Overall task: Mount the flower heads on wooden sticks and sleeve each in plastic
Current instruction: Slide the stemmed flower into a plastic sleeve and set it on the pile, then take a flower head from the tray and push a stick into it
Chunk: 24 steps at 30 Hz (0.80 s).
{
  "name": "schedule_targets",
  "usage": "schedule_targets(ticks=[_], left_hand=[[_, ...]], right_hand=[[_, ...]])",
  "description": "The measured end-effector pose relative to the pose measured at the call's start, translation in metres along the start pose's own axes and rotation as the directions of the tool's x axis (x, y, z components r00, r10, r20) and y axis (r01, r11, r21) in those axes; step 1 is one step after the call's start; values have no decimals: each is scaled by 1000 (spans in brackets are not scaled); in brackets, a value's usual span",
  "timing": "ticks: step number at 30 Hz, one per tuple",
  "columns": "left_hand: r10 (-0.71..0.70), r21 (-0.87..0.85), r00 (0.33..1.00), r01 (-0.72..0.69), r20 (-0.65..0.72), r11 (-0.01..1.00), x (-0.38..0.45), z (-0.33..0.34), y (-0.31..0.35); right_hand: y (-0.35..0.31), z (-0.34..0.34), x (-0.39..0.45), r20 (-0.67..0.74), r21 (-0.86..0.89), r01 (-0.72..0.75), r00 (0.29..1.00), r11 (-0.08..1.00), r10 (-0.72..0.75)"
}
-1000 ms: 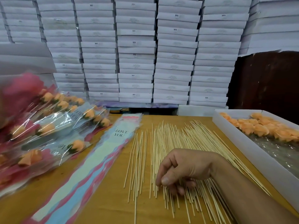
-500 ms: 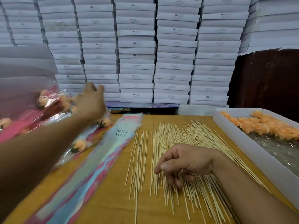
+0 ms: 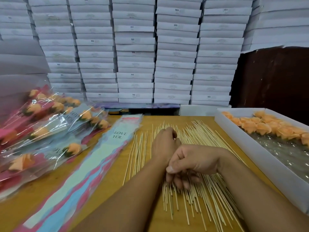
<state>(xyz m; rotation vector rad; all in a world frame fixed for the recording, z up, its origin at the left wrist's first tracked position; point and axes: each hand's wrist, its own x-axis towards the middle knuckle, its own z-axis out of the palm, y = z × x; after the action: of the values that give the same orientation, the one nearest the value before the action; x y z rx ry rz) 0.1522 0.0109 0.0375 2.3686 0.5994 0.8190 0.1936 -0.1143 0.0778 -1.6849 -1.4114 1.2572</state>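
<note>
Sticks (image 3: 197,141), thin, light and stiff, lay loose on table (image 3: 168,220), under both hands. Right hand (image 3: 192,163) curled over near ends; left hand (image 3: 164,141) farther up, grip unclear. Probably best pinched singly near one end.

A packing workshop or stockroom; stacked white boxes (image 3: 135,52) wall the wooden table (image 3: 107,186); sleeved flowers (image 3: 41,129) piled.

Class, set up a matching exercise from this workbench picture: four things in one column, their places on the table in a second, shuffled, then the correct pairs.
Things
1. wooden sticks
2. loose flower heads
3. sleeved flowers
4. empty plastic sleeves

Places
A. in the white tray, right
B. piled at the far left
C. spread under both hands
D. stacked just left of the sticks

Pairs: 1-C, 2-A, 3-B, 4-D
</note>
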Motion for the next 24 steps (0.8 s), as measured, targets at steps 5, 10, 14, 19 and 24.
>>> schedule_targets(ticks=[5,10,14,19,24], left_hand=[[38,22,998,-37,-49,999,2,0,-6],[31,69,998,-28,-53,997,4,5,-9],[37,107,994,-25,-107,994,3,5,-12],[50,123,994,-38,-94,992,5,6,-16],[49,115,995,-39,-81,993,4,7,-17]], right_hand=[[1,-2,-2,-53,24,23,998,999,-21],[0,-5,-5,-289,-177,-128,954,976,73],[-3,-20,-17,-669,-388,-441,739,809,83],[-9,-69,-51,-936,-266,-594,347,759,-57],[26,-122,-109,-998,-45,-828,12,559,-64]])
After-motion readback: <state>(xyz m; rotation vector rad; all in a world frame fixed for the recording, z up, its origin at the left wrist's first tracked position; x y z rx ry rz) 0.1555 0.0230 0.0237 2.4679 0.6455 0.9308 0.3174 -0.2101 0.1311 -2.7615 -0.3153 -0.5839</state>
